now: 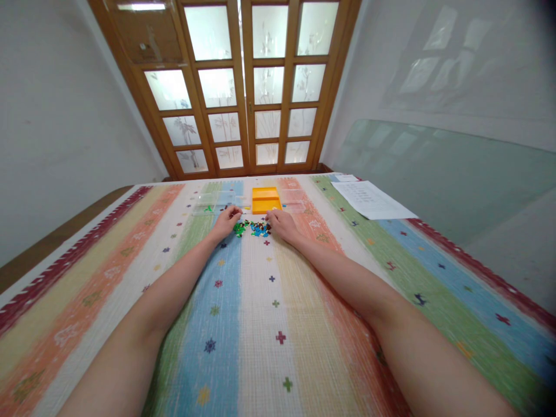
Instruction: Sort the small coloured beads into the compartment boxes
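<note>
Small coloured pieces [260, 230] are heaped between the left hand [226, 222] at nine o'clock and the right hand [282, 224] at three, their shapes blurred. Both hands are curled; whether anything is pinched cannot be told. A yellow case [266, 205] is seen at one; a faint clear tray [204, 200] at ten is partly covered.
</note>
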Demonstrator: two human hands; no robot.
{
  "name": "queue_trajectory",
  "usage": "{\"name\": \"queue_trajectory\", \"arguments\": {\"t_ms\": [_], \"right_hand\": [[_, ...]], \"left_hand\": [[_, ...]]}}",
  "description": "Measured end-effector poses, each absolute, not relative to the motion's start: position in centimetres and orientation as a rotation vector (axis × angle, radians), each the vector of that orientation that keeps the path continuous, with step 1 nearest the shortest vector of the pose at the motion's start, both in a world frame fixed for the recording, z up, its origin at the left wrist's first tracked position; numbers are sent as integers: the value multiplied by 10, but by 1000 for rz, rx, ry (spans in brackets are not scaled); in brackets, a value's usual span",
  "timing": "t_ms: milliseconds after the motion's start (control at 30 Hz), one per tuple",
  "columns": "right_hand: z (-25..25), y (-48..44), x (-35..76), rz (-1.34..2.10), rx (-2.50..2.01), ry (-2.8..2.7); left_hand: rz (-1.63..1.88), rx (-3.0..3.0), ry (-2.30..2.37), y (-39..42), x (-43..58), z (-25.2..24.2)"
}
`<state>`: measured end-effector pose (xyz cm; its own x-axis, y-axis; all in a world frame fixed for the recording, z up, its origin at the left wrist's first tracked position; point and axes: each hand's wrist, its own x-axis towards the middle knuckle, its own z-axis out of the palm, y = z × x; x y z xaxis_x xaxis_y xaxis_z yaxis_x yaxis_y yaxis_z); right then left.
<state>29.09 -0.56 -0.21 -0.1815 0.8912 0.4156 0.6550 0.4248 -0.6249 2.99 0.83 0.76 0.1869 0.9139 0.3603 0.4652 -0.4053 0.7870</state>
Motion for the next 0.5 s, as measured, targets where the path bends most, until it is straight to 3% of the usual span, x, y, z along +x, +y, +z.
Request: {"name": "queue_trajectory", "arguments": {"t_ms": [500], "right_hand": [[-4, -4, 293, 392, -1344, -1903]], "left_hand": [[1222, 1590, 1258, 16, 26, 4]]}}
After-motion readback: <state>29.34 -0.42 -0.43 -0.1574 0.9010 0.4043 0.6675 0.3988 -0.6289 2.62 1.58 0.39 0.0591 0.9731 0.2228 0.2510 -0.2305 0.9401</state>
